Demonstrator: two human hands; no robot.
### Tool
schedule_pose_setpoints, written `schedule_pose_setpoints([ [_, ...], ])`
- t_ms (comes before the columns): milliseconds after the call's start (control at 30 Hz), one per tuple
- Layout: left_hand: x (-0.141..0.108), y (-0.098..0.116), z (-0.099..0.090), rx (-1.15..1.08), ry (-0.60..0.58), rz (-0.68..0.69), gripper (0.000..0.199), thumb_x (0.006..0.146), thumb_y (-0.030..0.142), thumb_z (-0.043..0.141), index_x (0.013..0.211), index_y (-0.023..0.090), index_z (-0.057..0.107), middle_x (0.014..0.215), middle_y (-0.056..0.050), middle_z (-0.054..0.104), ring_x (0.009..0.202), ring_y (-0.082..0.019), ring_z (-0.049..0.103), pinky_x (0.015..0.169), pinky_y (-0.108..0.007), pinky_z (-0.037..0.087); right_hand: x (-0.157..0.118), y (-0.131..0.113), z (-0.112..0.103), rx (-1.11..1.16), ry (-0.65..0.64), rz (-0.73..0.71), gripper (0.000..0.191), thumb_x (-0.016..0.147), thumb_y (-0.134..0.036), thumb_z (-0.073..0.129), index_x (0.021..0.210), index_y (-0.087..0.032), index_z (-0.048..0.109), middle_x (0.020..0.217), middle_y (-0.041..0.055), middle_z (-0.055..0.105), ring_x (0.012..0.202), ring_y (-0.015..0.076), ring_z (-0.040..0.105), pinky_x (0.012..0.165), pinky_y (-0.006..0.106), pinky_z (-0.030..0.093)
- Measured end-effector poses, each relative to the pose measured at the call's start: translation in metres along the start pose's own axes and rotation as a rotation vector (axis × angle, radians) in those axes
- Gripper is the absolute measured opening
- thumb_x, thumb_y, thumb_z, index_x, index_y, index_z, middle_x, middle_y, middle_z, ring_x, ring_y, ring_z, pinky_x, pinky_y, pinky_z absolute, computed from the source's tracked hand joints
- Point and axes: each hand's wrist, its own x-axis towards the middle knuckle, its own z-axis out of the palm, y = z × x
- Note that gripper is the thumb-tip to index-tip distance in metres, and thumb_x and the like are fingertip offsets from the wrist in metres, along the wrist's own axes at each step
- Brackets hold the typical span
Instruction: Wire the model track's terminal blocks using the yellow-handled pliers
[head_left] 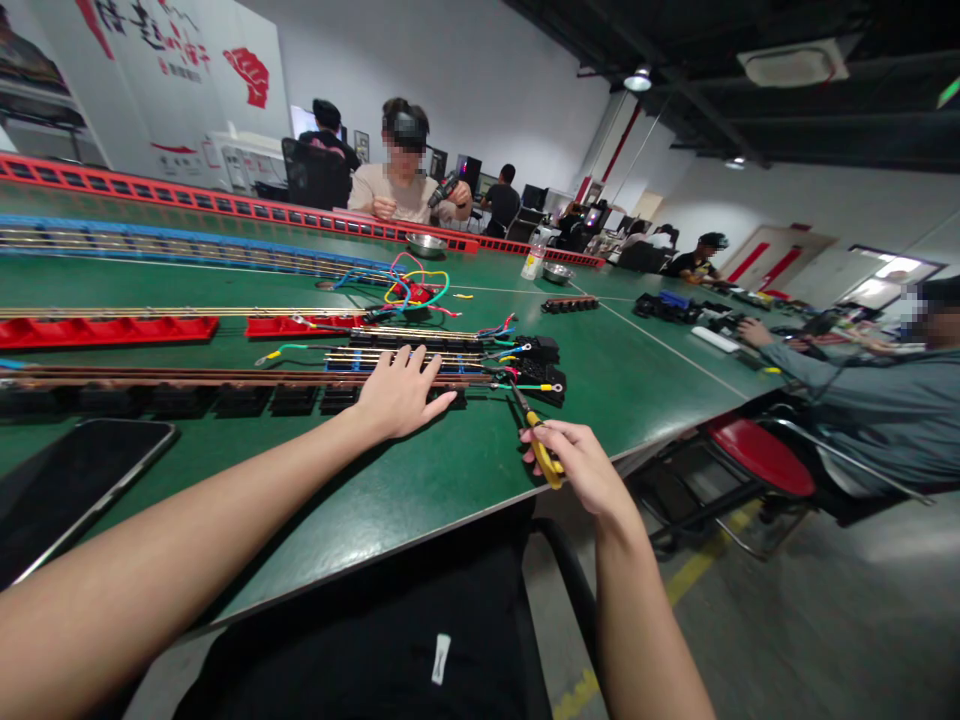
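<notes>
My left hand (397, 392) lies with its fingers spread on a long strip of copper-coloured rods (225, 375) seated on black blocks. Held in my right hand (581, 452) is a pair of pliers (534, 418) with yellow handles, their dark jaws pointing up and left to the strip's right end. A green wire (534, 387) with a yellow sleeve and a ring terminal sticks out beside the jaws. Whether the jaws grip anything there is too small to tell. Behind my left hand run further rods (420, 335) with short coloured wires at their ends.
A phone (82, 480) lies at the left front of the green table (420, 500). Red trays (105, 330), a blue strip (172, 243) and looped wires (420, 290) lie farther back. Across the table a person (405, 180) holds a power drill; another sits at right by a red stool (761, 455).
</notes>
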Motion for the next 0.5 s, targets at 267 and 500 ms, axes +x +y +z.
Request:
schedule_pose_setpoints([
  [267, 0.0, 0.0, -0.001, 0.005, 0.009, 0.003, 0.07, 0.096, 0.062, 0.027, 0.141, 0.013, 0.047, 0.145, -0.02, 0.046, 0.13, -0.037, 0.044, 0.103, -0.05, 0.033, 0.006, 0.0, 0.005, 0.467, -0.05, 0.098, 0.029, 0.072, -0.042, 0.07, 0.076, -0.013, 0.074, 0.08, 0.0103, 0.073, 0.063, 0.0159, 0.065, 0.056, 0.026, 0.055],
  [500, 0.0, 0.0, -0.001, -0.022, 0.009, -0.004, 0.07, 0.095, 0.062, 0.027, 0.141, 0.014, 0.047, 0.146, -0.02, 0.045, 0.131, -0.038, 0.043, 0.104, -0.05, 0.032, 0.006, -0.003, 0.012, 0.676, -0.064, 0.215, 0.024, 0.077, -0.039, 0.059, 0.076, -0.018, 0.071, 0.087, 0.0083, 0.076, 0.064, 0.0174, 0.067, 0.066, 0.033, 0.058],
])
